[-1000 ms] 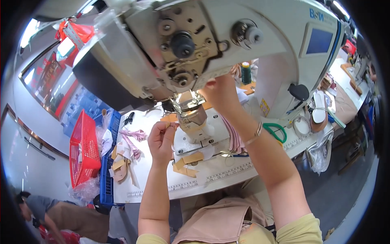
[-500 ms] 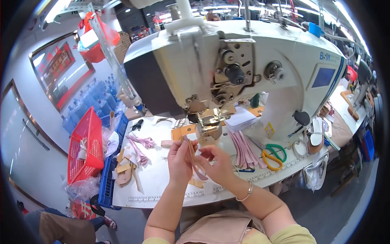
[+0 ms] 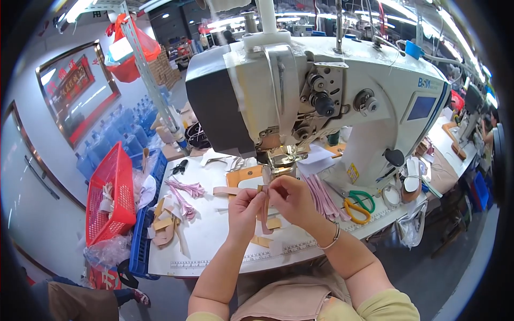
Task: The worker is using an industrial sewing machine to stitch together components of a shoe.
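My left hand (image 3: 245, 213) pinches a narrow pinkish-tan strip (image 3: 265, 220) between thumb and fingertips. The fingers of my right hand (image 3: 294, 200) are closed at the upper end of the same strip, whose lower end hangs between the hands. Both hands are just in front of the needle and presser foot (image 3: 285, 158) of a large white sewing machine (image 3: 243, 101). Another flat tan strip (image 3: 225, 190) lies beside my left hand. To the right of my right hand lies a bundle of pink strips (image 3: 323, 200).
Scissors with green and yellow handles (image 3: 357, 209) lie right of the bundle. More pink strips (image 3: 184, 200), scraps (image 3: 165, 222) and black snips (image 3: 181, 167) lie on the left. A red basket (image 3: 124, 195) and blue crate (image 3: 140, 249) flank the table. Someone's leg (image 3: 80, 302) shows lower left.
My right hand has moved up and inward, closing on the strip's upper end. The strip now hangs more upright. The view has shifted, so the machine appears farther right.
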The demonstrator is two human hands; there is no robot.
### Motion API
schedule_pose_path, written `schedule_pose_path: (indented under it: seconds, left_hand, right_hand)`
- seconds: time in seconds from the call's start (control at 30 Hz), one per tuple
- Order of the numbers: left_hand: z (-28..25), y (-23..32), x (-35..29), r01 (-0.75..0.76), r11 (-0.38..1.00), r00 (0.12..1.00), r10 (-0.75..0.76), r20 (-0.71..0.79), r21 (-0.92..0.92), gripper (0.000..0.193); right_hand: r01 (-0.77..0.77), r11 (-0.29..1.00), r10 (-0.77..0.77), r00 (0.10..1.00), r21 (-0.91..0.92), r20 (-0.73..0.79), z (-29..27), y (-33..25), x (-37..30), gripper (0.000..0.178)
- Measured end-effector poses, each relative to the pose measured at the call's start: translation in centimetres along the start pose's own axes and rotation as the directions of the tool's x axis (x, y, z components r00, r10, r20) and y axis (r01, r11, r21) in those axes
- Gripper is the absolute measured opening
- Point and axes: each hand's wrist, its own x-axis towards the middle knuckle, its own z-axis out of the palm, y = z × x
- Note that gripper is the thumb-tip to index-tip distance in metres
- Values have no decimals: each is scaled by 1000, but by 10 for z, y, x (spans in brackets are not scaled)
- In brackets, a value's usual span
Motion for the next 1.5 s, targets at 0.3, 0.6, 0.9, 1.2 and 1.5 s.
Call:
schedule_pose_path:
  seconds: [0.3,0.6,0.9,1.2,1.5]
  left_hand:
    - [1,-7,6,57,970,993,-79,-84,-238,7]
    - [9,-14,-2,5,996,996,-13,-83,-91,13]
    - [-6,10,30,-537,305,783,528,330,787,41]
    - [-13,-1,47,-715,27,554,632,542,699,25]
    - [-13,-5,45,-721,-32,523,629,575,692,40]
  right_hand:
    - [-450,720,485,870,528,81,13,12,-17,15]
    - [-479,700,503,857,530,111,6,6,-22,25]
    - [-530,556,516,824,641,234,-28,8,-3,22]
    - [-601,374,635,721,706,277,-26,3,14,33]
    - [-631,403,644,710,663,285,-29,5,17,38]
